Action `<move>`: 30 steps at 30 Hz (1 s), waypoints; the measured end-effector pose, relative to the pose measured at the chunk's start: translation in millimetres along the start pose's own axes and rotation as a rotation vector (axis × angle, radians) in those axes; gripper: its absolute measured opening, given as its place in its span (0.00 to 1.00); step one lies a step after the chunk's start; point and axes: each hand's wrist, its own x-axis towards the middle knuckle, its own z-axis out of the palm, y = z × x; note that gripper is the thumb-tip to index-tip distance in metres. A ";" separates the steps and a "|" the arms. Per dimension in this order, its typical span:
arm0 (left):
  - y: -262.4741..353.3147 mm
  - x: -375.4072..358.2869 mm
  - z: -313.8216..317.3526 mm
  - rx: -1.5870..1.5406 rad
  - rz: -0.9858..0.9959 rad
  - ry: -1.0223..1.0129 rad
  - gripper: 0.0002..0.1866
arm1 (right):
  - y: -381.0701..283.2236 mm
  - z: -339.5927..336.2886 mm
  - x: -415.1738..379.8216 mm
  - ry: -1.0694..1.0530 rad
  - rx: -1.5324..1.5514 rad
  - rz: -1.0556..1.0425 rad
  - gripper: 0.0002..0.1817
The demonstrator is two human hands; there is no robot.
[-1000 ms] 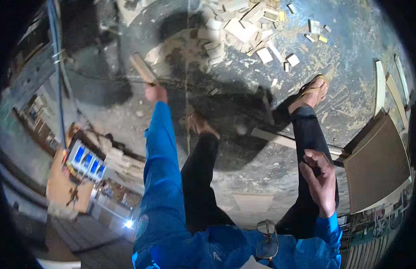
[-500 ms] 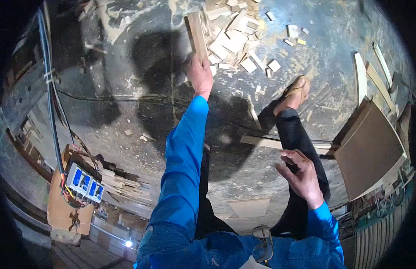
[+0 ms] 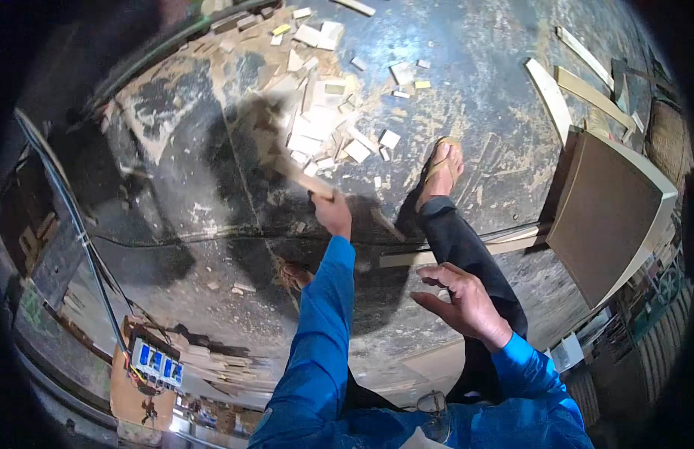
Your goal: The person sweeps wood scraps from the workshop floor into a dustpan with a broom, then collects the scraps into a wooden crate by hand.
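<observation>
My left hand (image 3: pixel 333 216) is closed round the near end of a wooden strip (image 3: pixel 309 181). The strip's far part is smeared by motion and points up and left, beside a heap of small wood offcuts (image 3: pixel 309 131) on the dark, dusty floor. Over my right leg hovers my right hand (image 3: pixel 467 305), with thumb and fingers apart and nothing between them. A long, narrow wooden strip (image 3: pixel 407 259) lies on the floor beyond it.
My sandalled right foot (image 3: pixel 443 170) stands right of the heap. A large curved brown panel (image 3: pixel 612 213) and pale curved strips (image 3: pixel 550 97) are at the right. Cables (image 3: pixel 70 202) run down to a switch box (image 3: pixel 156 363) on the left, near stacked wood (image 3: pixel 212 363).
The view has shifted and turned. My left hand is drawn back nearer my body, and the strip in it has swung to a more slanted angle. My right hand stays open.
</observation>
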 end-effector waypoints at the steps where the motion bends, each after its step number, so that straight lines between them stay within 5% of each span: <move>1: 23.8 7.7 12.4 -0.001 0.011 -0.014 0.17 | 3.0 -0.1 -2.9 -0.002 0.007 0.009 0.20; 4: 84.8 13.2 8.0 -0.013 -0.022 0.015 0.18 | 13.0 6.3 -8.8 0.051 0.038 -0.044 0.22; 5: 60.7 16.0 7.0 -0.036 0.067 -0.008 0.17 | 17.6 7.9 -12.7 0.092 0.019 -0.079 0.22; 7: 85.7 -16.9 -30.1 -0.492 -0.215 -0.226 0.11 | 26.2 18.3 -18.5 0.104 0.074 -0.024 0.26; 8: 103.6 -40.5 -56.1 -0.526 -0.152 -0.384 0.13 | 31.2 24.7 -22.0 0.125 0.107 -0.007 0.28; 10: 122.6 -70.3 -107.7 -0.356 -0.158 -0.794 0.12 | 37.2 34.3 -25.3 0.198 0.190 0.045 0.31; 13: 183.7 -155.1 -166.2 -0.372 -0.147 -0.970 0.07 | 58.5 62.9 -31.1 0.326 0.376 0.140 0.32; 16: 228.7 -204.6 -208.9 -0.189 -0.104 -1.310 0.06 | 35.0 47.8 -50.8 0.348 0.923 0.274 0.32; 23: 330.0 -260.5 -216.9 0.279 -0.008 -1.501 0.19 | 39.7 -31.2 -163.5 0.648 1.241 0.297 0.16; 27: 365.4 -268.4 -208.7 0.402 0.032 -1.356 0.22 | 66.8 -149.5 -237.9 0.989 1.307 0.262 0.14; 30: 390.5 -246.8 -221.5 0.508 0.089 -1.255 0.20 | 105.7 -237.1 -287.4 1.128 1.539 0.043 0.18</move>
